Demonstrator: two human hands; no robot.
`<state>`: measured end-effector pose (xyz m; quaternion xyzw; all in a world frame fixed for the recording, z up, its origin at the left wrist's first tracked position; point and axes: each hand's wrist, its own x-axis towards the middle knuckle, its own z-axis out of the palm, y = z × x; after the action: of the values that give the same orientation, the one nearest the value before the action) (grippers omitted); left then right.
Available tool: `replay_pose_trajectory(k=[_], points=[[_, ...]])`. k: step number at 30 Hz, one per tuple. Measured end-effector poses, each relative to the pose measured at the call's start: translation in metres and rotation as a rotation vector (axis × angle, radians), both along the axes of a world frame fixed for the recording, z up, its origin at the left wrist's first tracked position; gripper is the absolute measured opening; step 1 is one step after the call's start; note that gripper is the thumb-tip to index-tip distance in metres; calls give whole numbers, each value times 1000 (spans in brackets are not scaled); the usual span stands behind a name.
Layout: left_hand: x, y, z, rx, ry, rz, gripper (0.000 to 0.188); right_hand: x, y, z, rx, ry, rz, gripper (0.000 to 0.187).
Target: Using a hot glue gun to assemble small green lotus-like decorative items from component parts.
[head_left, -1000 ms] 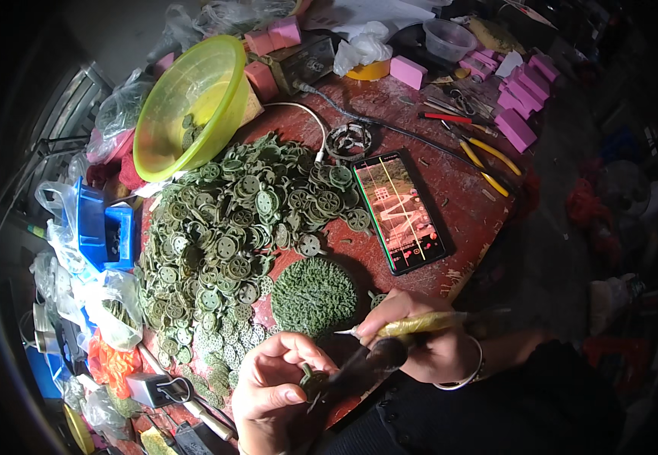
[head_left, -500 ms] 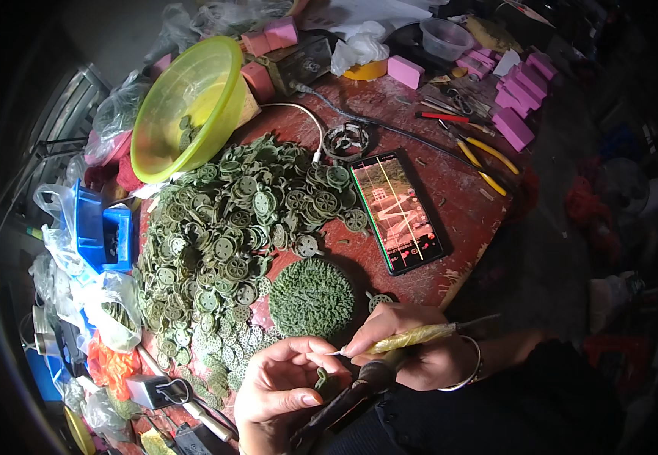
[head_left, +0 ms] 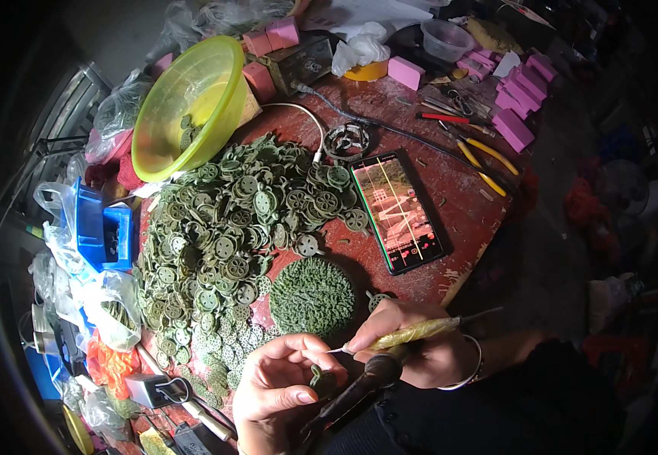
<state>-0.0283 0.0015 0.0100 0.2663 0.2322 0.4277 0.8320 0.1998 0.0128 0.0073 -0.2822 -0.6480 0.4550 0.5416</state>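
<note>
My left hand [head_left: 272, 394], at the lower centre, is closed round a small green piece [head_left: 321, 381] with a loop at its top. In my right hand [head_left: 420, 356] is a pen-like tool [head_left: 408, 334] with a yellow wrapped handle. Its thin pale tip meets the fingertips of my left hand, just above the green piece. A dark rounded rod [head_left: 367, 383] crosses in front and hides part of both hands. Beyond them sits a round, bumpy green mound [head_left: 312, 298]. A large heap of small green wheel-shaped pieces [head_left: 226, 235] spreads to the left.
A lit phone [head_left: 398, 212] lies on the red tabletop [head_left: 458, 182]. At the back left, a yellow-green bowl [head_left: 219, 106] leans tilted. Pliers [head_left: 488, 163] and pink blocks [head_left: 522, 87] are at the far right. Blue bins [head_left: 105, 227] and plastic bags line the left side.
The green piece has turned slightly in my left hand and sits a little further left. The dark rod's rounded end has shifted slightly. The phone's picture is different.
</note>
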Motion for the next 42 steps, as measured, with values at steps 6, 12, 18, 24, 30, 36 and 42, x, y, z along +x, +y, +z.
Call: replay_pose_trajectory(k=[6,12,18,24,30,36,42], points=[[-1,2,1,4,9,-15,50,3,-1,-1,-7,-9,4,15],[-3,-2,-3,66,39,49,43,7,3,-3,-15,-45,-69,18],[-3,-2,-4,64,86,61,46,7,2,-3,-33,-85,-39,25],[3,-2,-1,72,75,61,39,17,2,0,-103,-53,-97,19],[1,-1,-2,82,66,59,38,62,38,-12,299,-391,-567,18],[4,-1,-2,83,58,28,40,73,44,-18,290,-471,-603,20],[2,-2,-5,64,60,38,39,68,46,-20,276,-498,-595,19]])
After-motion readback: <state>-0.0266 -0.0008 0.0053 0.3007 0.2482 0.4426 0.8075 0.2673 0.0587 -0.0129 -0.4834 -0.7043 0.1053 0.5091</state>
